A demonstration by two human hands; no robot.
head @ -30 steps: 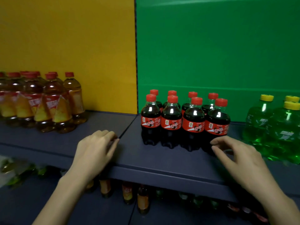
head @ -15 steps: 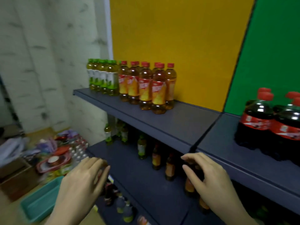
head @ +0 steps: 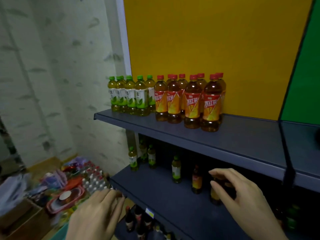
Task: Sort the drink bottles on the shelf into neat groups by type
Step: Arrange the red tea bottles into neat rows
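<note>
On the upper shelf (head: 242, 142) stand a tight group of green-capped green tea bottles (head: 131, 97) and, touching it on the right, a group of red-capped iced tea bottles (head: 192, 104). The middle shelf (head: 155, 193) holds scattered bottles: green tea bottles (head: 176, 168) and a red-labelled tea bottle (head: 196, 179). My right hand (head: 242, 193) reaches over this shelf, thumb and fingers spread around the top of another red tea bottle (head: 214, 198), which it partly hides. My left hand (head: 98, 213) hovers flat and empty by the shelf's left front corner.
Dark cola-like bottles (head: 138, 220) stand on the shelf below. On the floor to the left lie colourful packets and bowls (head: 72, 189) and a cardboard box (head: 17, 220). A patterned wall closes the left side. The green-backed shelf section (head: 303, 153) begins at the right.
My view has swung left and down from the cola and green soda bottles. Both hands dropped from the upper shelf's edge to the middle shelf; the right hand reached a red tea bottle.
</note>
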